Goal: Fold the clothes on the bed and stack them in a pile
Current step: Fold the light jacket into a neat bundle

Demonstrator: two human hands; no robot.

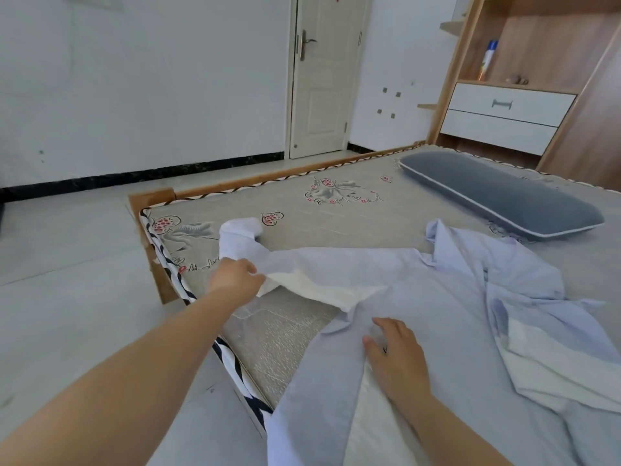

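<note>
**Shirt spread on the bed, one sleeve held out by the left hand**

A pale blue shirt is lying spread across the near part of the bed, its hem hanging over the near edge and its collar pointing toward the far side. The left sleeve of the garment is stretching out toward the bed's left corner, where its cuff is standing up in a crumpled fold. The left hand is pinching this sleeve at its lower edge, the fingers closed on the cloth so that the white inner face is turning outward; the grip here is narrow and holding fabric. The right hand is resting flat on the shirt front, near the open placket, with the fingers relaxed and spread, pressing the cloth to the mattress and clasping nothing. The two hands are well apart, the sleeve running between them. The shirt's right side is lying bunched, showing white lining. Beyond the shirt, a grey pillow is lying on the far right of the bed. A white door and a wooden shelf unit with drawers are standing behind.
</note>
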